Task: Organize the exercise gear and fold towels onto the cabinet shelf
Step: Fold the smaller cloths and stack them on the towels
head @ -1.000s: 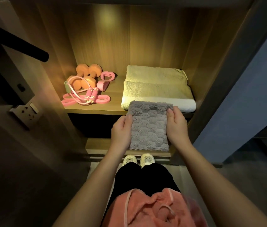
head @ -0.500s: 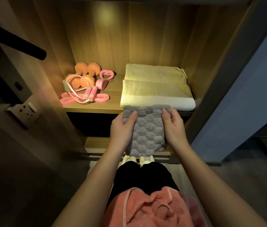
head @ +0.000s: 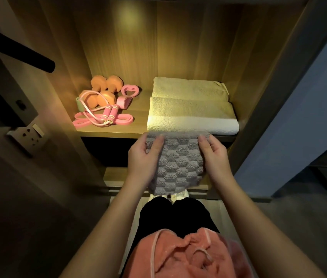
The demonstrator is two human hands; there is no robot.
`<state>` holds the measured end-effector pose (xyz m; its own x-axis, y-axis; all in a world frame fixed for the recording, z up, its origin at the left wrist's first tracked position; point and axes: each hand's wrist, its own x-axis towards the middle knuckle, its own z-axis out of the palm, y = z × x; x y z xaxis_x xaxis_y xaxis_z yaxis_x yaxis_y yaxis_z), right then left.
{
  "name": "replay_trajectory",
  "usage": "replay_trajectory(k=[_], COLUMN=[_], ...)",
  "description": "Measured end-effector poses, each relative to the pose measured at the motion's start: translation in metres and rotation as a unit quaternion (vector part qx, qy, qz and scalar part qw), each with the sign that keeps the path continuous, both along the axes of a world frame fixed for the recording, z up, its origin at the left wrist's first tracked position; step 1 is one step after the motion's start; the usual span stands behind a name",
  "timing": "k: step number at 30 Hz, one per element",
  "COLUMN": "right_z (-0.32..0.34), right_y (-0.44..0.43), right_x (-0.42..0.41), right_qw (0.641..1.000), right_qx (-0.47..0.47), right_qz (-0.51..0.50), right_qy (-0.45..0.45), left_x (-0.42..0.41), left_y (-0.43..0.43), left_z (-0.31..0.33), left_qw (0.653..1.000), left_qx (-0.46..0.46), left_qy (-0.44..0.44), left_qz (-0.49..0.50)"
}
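- The folded grey towel (head: pixel 175 163) spans between both hands, its far edge at the shelf (head: pixel 106 133) lip.
- The left hand (head: pixel 142 157) and right hand (head: pixel 213 155) each pinch one side edge, thumbs on top.
- It looks soft, light and floppy, so side grips near the far corners should keep the fold.
- A cream towel (head: pixel 190 105) lies just beyond the fingertips.

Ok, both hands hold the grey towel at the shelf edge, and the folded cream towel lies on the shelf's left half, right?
Not the left: the head view shows the cream towel on the right half of the shelf. The left hand and right hand do hold the grey towel at the shelf edge.
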<state>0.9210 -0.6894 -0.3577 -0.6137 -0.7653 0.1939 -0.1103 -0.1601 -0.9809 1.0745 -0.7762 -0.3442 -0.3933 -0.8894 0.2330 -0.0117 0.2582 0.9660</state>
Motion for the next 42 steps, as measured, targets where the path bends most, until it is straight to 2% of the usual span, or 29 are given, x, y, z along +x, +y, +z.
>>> replay_trajectory(k=[4, 7, 11, 12, 15, 16, 19, 22, 23, 24, 25, 26, 27, 28, 29, 30, 32, 34, 38, 42], right_z=[-0.001, -0.001, -0.001, -0.003, -0.013, -0.017, -0.029, -0.033, -0.033, -0.031, -0.027, -0.024, -0.023, -0.027, -0.032, -0.038, -0.044, -0.040, -0.038, -0.035], right_y=[-0.002, -0.004, -0.005, -0.005, -0.005, -0.004, 0.002, 0.006, 0.005, 0.004, 0.004, 0.005, 0.007, 0.006, 0.005, 0.004, 0.004, 0.001, -0.008, -0.016], right_x=[0.015, 0.018, 0.010, 0.006, -0.003, -0.004, -0.005, -0.005, -0.008, -0.011, -0.012, -0.011, -0.008, -0.002, 0.004, 0.010, 0.018, 0.018, 0.008, -0.007], right_qw=[0.989, 0.986, 0.985, 0.985, 0.985, 0.981, 0.956, 0.948, 0.956, 0.969, 0.972, 0.956, 0.940, 0.940, 0.953, 0.966, 0.959, 0.949, 0.955, 0.974], right_qx=[-0.014, 0.005, 0.044, 0.061, 0.134, 0.156, 0.184, 0.186, 0.194, 0.202, 0.213, 0.231, 0.244, 0.248, 0.247, 0.240, 0.195, 0.172, 0.193, 0.208], right_qz=[-0.103, -0.123, -0.139, -0.140, -0.109, -0.109, -0.163, -0.180, -0.164, -0.130, -0.078, -0.022, 0.008, 0.012, -0.008, -0.060, -0.165, -0.183, -0.138, -0.067], right_qy=[0.104, 0.115, 0.092, 0.076, 0.010, 0.022, 0.159, 0.186, 0.146, 0.066, -0.057, -0.178, -0.237, -0.235, -0.174, -0.073, 0.121, 0.191, 0.178, 0.065], left_x=[-0.008, -0.012, -0.008, -0.008, -0.010, -0.010, -0.010, -0.010, -0.009, -0.008, -0.006, -0.005, -0.004, -0.005, -0.006, -0.008, -0.010, -0.010, -0.009, -0.018], left_y=[0.007, 0.009, 0.002, 0.004, 0.018, 0.021, 0.025, 0.024, 0.022, 0.020, 0.019, 0.017, 0.017, 0.017, 0.017, 0.018, 0.019, 0.019, 0.007, -0.008], left_z=[-0.008, -0.012, -0.017, -0.020, -0.034, -0.039, -0.047, -0.051, -0.052, -0.053, -0.054, -0.054, -0.054, -0.055, -0.054, -0.054, -0.054, -0.053, -0.054, -0.057], left_qw=[0.993, 0.991, 0.985, 0.980, 0.977, 0.977, 0.975, 0.975, 0.976, 0.976, 0.977, 0.977, 0.977, 0.975, 0.971, 0.967, 0.960, 0.960, 0.967, 0.980], left_qx=[-0.055, -0.016, 0.166, 0.179, 0.136, 0.109, 0.024, -0.014, -0.019, -0.022, -0.025, -0.028, -0.032, -0.038, -0.046, -0.055, -0.072, -0.094, -0.098, 0.000], left_qy=[-0.007, -0.019, -0.050, -0.078, -0.164, -0.183, -0.216, -0.220, -0.216, -0.211, -0.206, -0.201, -0.200, -0.206, -0.219, -0.234, -0.246, -0.239, -0.220, -0.187], left_qz=[0.100, 0.135, 0.009, -0.021, -0.022, 0.001, 0.037, 0.031, 0.034, 0.041, 0.050, 0.058, 0.064, 0.070, 0.079, 0.091, 0.111, 0.112, 0.079, 0.066])
